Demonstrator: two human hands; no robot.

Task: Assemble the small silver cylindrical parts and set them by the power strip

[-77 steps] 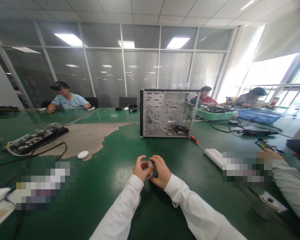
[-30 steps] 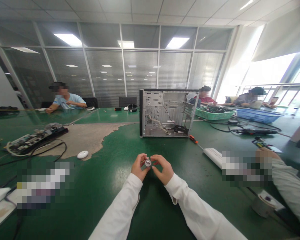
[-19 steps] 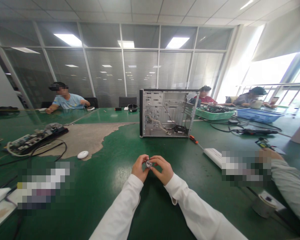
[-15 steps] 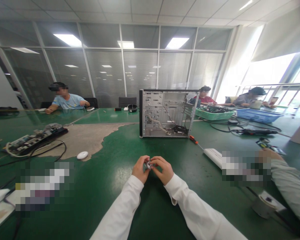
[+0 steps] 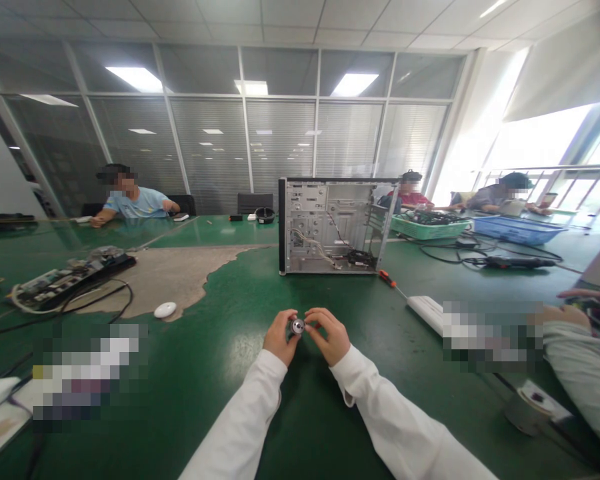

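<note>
My left hand (image 5: 280, 337) grips a small round metal part (image 5: 297, 327) between thumb and fingers, above the green tabletop. The part has a silvery rim and a dark spot in its face, which is turned towards me. My right hand (image 5: 329, 335) is close beside it on the right. Its thumb and forefinger are pinched together at the part's edge; whether they touch it or hold something tiny, I cannot make out. Beyond both hands stands an open computer case (image 5: 347, 230) with loose cables inside.
An orange-handled screwdriver (image 5: 387, 279) lies by the case, near a white power strip (image 5: 425, 313). Circuit boards (image 5: 73, 277) and a white oval object (image 5: 165, 310) are to the left. A green basket (image 5: 430, 229) and blue basket (image 5: 517, 231) stand at right. A co-worker's sleeve (image 5: 575, 367) reaches in.
My right fingers have drawn slightly right, off the front of the metal part, so its face shows more. The left hand has barely moved. At right, the co-worker's hands have shifted.
</note>
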